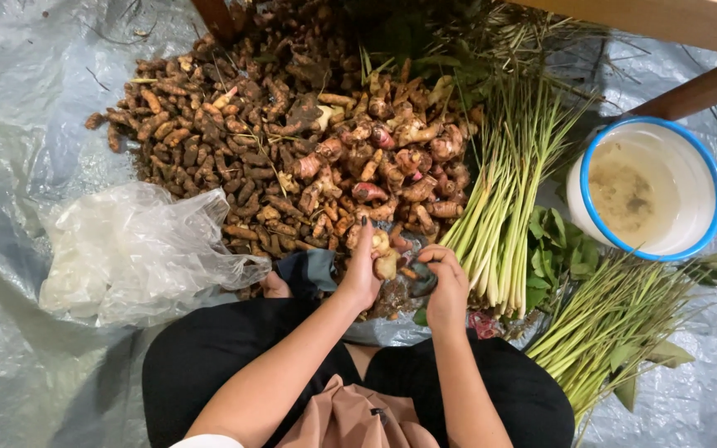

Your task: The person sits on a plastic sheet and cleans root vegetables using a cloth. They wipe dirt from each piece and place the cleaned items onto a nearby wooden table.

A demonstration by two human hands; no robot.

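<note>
Ginger root (383,253), a pale knobbly piece, sits at lower centre of the frame, pinched in the fingers of the left hand (361,274); the right hand (446,286) is just beside it with fingers curled inward, and whether they press on anything cannot be told. Both hands work above a small dark bowl (400,292) resting near the person's knees. The work surface is a grey plastic sheet (10,166) spread over the floor, wrinkled and covering the whole frame. One large pile of brown roots (234,141) fills the upper centre, darker and smaller at its left, pinker and plumper at its right; the pieces are too many to count. One crumpled clear plastic bag (134,253) lies at left, touching the pile's edge. Two bundles of long green stalks are present: one bundle (504,207) right of centre, a second bundle (616,323) at lower right. One clump of green leaves (558,249) lies between them. One white bucket with a blue rim (649,187) stands at the right, holding cloudy water. Two wooden furniture legs (695,91) and a wooden edge cross the upper frame.
</note>
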